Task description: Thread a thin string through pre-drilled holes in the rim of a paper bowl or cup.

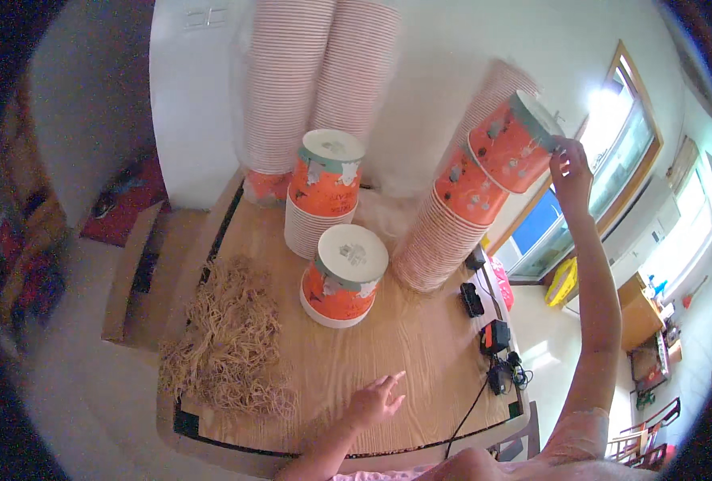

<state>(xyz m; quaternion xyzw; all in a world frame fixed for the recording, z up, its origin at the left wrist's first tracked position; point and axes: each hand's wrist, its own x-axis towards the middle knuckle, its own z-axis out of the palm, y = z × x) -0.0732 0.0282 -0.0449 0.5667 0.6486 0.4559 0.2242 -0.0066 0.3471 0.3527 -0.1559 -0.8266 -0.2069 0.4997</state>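
My right hand [572,164] is raised at the far right, its fingers closed on the teal upper edge of an upside-down orange paper bucket [510,144]. That bucket stands at the top of a tall, tilted-looking stack of nested paper buckets [436,240], with much of its side showing above the one below. My left hand [376,401] is low over the near part of the table, fingers apart and nothing in them. Beyond it a single upside-down paper bucket [344,276] rests on the wood. Behind that is a shorter nested stack [324,184], also upside down.
Brown raffia-like strands [232,345] lie heaped on the table's left. Black adapters [495,337] and cables line the right edge of the wooden table [428,345]. Tall plastic-wrapped bucket stacks [288,88] stand at the back. A cardboard box [143,280] is left of the table.
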